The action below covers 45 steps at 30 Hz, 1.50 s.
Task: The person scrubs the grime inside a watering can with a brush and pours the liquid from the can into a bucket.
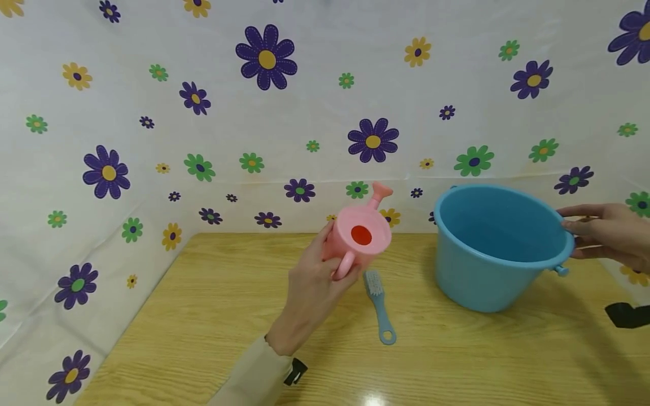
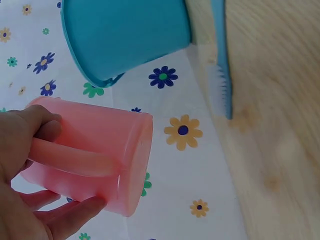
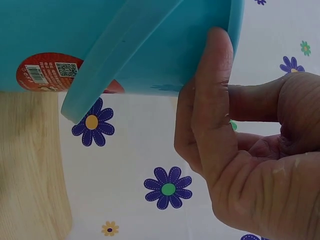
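Note:
My left hand [image 1: 317,276] holds a pink toy watering can [image 1: 363,228] above the table, with its fingers around the handle and body. The can's round top opening, orange-red inside, faces the head camera, and its spout points up and away. At the right, my right hand [image 1: 609,231] grips the rim of a blue bucket [image 1: 487,287]. The right wrist view shows fingers [image 3: 215,85] against the bucket's outer wall, beside its hanging handle [image 3: 115,50]. The bucket leans slightly, its mouth showing a bare inside.
Between can and bucket, a blue brush [image 1: 381,310] with pale bristles lies on the wooden table [image 1: 213,316]. A white flower-patterned sheet [image 1: 315,101] hangs behind and along the sides. A red sticker [image 3: 47,72] with printed codes is on the bucket.

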Each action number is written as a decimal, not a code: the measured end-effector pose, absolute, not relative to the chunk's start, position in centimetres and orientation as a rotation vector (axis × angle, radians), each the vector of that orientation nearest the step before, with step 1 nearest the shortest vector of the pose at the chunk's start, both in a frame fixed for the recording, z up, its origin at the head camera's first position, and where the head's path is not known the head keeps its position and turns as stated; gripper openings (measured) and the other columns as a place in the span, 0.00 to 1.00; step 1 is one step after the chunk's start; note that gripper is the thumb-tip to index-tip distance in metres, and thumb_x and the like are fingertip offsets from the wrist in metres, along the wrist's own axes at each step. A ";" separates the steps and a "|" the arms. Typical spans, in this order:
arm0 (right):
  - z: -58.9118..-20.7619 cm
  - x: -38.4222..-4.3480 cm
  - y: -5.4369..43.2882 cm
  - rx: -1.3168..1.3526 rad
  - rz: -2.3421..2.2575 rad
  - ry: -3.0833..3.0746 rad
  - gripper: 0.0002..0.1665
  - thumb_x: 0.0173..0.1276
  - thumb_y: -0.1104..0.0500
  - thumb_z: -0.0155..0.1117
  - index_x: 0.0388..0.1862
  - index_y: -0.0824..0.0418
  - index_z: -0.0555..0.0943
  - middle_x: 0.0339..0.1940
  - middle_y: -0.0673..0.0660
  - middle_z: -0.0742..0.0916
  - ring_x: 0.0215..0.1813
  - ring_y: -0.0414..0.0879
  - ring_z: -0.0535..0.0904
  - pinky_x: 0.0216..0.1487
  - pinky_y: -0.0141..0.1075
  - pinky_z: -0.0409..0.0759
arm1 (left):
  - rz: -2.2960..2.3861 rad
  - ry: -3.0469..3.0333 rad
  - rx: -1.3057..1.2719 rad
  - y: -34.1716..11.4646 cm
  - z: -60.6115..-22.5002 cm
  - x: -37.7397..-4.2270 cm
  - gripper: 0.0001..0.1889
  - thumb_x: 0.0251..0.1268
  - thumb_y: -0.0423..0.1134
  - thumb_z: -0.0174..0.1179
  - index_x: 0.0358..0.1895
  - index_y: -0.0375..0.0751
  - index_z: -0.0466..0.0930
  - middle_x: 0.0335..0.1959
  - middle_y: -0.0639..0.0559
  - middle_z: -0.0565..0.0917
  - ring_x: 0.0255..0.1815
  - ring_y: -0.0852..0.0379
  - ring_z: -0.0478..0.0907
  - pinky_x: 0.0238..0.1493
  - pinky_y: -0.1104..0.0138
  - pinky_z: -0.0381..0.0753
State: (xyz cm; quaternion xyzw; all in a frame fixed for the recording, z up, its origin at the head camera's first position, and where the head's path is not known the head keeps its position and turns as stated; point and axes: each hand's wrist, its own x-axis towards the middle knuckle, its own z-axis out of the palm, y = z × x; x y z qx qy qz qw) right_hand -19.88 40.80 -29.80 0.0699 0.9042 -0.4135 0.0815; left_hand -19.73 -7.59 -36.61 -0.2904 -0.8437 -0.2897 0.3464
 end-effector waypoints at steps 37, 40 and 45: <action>-30.2 -19.4 40.1 0.198 -1.278 2.735 0.36 0.85 0.58 0.37 0.79 0.80 0.43 0.37 0.44 0.86 0.36 0.37 0.88 0.41 0.37 0.92 | -0.132 -2.163 -0.827 5.1 -29.9 -23.2 0.07 0.71 0.41 0.64 0.39 0.49 0.92 0.53 0.43 0.80 0.58 0.49 0.79 0.38 0.66 0.91; -30.2 -19.5 40.1 0.193 -1.274 2.736 0.36 0.85 0.58 0.37 0.79 0.80 0.43 0.37 0.45 0.86 0.35 0.37 0.88 0.40 0.36 0.92 | -0.001 -2.148 -0.826 5.6 -29.7 -23.2 0.08 0.73 0.38 0.63 0.40 0.48 0.92 0.46 0.45 0.82 0.59 0.49 0.81 0.50 0.66 0.90; -30.5 -19.5 40.4 0.198 -1.289 2.737 0.36 0.85 0.57 0.37 0.79 0.79 0.43 0.38 0.45 0.87 0.36 0.37 0.88 0.41 0.37 0.92 | 0.114 -2.164 -0.814 6.1 -29.6 -22.9 0.08 0.73 0.38 0.62 0.44 0.49 0.91 0.50 0.47 0.86 0.71 0.45 0.76 0.69 0.60 0.80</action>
